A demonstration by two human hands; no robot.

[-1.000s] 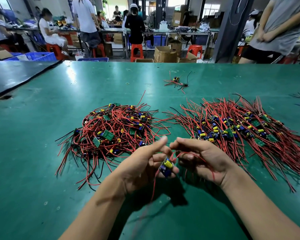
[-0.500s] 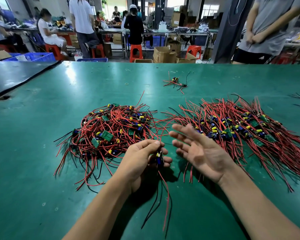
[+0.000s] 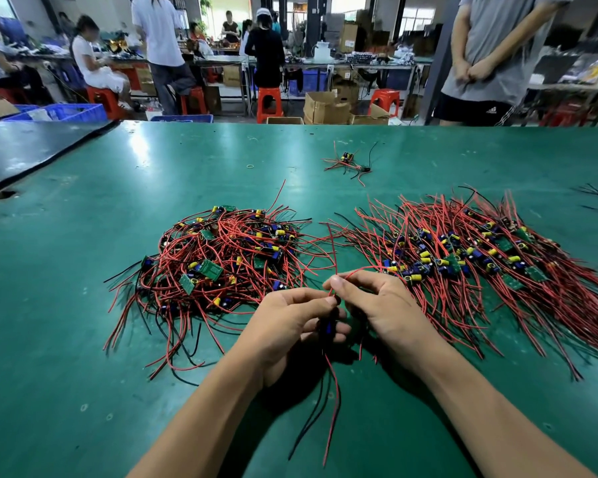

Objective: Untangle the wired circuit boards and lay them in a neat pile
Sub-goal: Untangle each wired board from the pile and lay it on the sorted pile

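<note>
Right hand (image 3: pixel 380 305) has closed back in. Half a second ago it was splayed open and clear of the work. Now it touches the left hand (image 3: pixel 287 322), thumb and forefinger pinching a red lead (image 3: pixel 359 269) just above the left fingertips, with the other fingers loosely curled.

Left hand is curled round one wired board (image 3: pixel 326 328), a dark blue part showing between its fingers, held off the green mat (image 3: pixel 83 305). My read of that grip: left is the clamp, so the right can draw the wire straight.

Two hanging leads (image 3: pixel 337 401), one red and one black, drop from under the left hand between the forearms. They're already free, so gravity helps. The pinched lead bows up over the right knuckles. Can't tell where its far end goes.

Tangled heap (image 3: pixel 221 257) lies just beyond and outboard of the left hand, wires looped every way. That's the source stock. Combed pile (image 3: pixel 480 270) lies beyond and outboard of the right hand, leads fanned roughly parallel and boards banded along the middle. That's the destination, on the placing hand's side. One stray board (image 3: pixel 348 159) sits well beyond both hands, apart from either pile.

Judgement: mid-cycle. One unit is out of the heap, its last lead is being straightened, then it goes rightward. Plenty is left in the heap. Risk: the pinched lead snags neighbours in the combed pile.
</note>
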